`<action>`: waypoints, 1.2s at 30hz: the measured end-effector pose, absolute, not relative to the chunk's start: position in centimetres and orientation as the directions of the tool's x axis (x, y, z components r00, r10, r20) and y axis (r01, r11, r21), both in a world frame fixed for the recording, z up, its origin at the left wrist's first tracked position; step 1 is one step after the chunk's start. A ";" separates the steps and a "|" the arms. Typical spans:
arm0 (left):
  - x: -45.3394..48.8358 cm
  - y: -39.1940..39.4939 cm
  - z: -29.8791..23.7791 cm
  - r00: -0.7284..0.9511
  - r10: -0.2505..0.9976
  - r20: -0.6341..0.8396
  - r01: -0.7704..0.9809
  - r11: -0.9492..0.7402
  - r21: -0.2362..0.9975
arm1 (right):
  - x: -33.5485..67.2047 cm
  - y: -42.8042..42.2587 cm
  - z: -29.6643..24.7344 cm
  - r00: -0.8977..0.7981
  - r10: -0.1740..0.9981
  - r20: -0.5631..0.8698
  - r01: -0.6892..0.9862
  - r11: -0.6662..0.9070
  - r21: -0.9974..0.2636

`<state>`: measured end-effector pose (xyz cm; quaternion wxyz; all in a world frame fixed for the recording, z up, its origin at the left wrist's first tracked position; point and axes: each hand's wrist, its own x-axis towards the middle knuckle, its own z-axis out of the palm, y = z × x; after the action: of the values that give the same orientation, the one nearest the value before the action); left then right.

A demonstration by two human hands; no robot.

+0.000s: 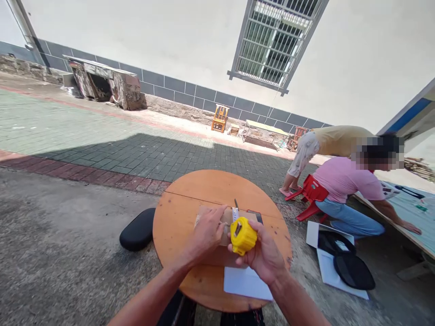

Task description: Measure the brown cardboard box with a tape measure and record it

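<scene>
My right hand (263,253) is closed around a yellow tape measure (242,235), held just above a round wooden table (183,213). A short length of its white blade (234,213) runs out over a piece of brown cardboard (204,212) lying on the table. My left hand (207,232) rests on that cardboard with its fingers curled, pinching near the blade's end. A thin dark pen-like item (235,203) lies just past the cardboard. A white sheet of paper (246,283) sits at the table's near edge under my right wrist.
A black cushion (137,229) lies on the ground left of the table. At right, two other people bend over a long board (408,217), one on a red stool (311,194). White sheets with black bags (351,269) lie on the ground.
</scene>
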<state>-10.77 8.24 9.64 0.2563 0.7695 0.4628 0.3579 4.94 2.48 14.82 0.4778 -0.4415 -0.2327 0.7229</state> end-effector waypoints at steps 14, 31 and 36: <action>-11.1 7.4 11.4 0.494 0.836 0.239 0.650 -0.537 0.537 | 4.5 2.4 15.6 -0.163 0.842 -0.514 -0.429 -0.530 -0.732; -10.7 8.0 10.8 0.479 0.853 0.208 0.730 -0.518 0.446 | 5.0 -5.5 10.0 -0.355 0.847 -0.396 -0.588 -0.532 -0.609; -10.6 8.1 10.5 0.485 0.849 0.212 0.727 -0.526 0.442 | 5.0 -5.4 10.1 -0.365 0.847 -0.386 -0.596 -0.531 -0.602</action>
<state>-10.63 8.06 10.54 0.1482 0.8488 0.4639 0.2058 5.04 -5.38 10.14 0.4481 -0.3417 -0.1838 0.8054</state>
